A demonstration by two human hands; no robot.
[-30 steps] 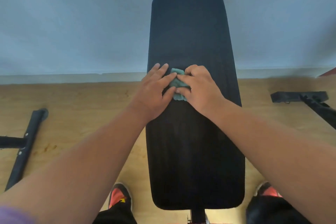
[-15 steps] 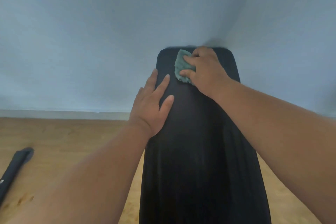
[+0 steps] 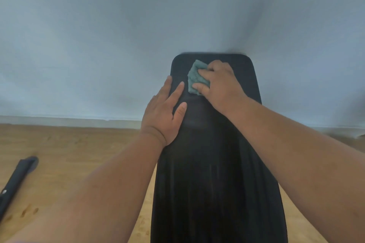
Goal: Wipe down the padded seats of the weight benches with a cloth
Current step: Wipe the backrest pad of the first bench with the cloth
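A long black bench seat (image 3: 215, 173) runs away from the person toward a pale blue wall (image 3: 98, 35). The right hand (image 3: 221, 87) has its fingers curled around a small green cloth (image 3: 194, 78) and holds it down near the far end of the seat. The left hand (image 3: 165, 112) lies flat on the seat's left edge (fingers straight and a little spread), just beside the cloth. A black bar (image 3: 15, 181) lies on the wood floor (image 3: 69, 154) at the left.

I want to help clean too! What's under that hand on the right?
A crumpled green cloth sticks out from under the right hand, on the black padded bench seat. The rest of the cloth is hidden beneath the hand.
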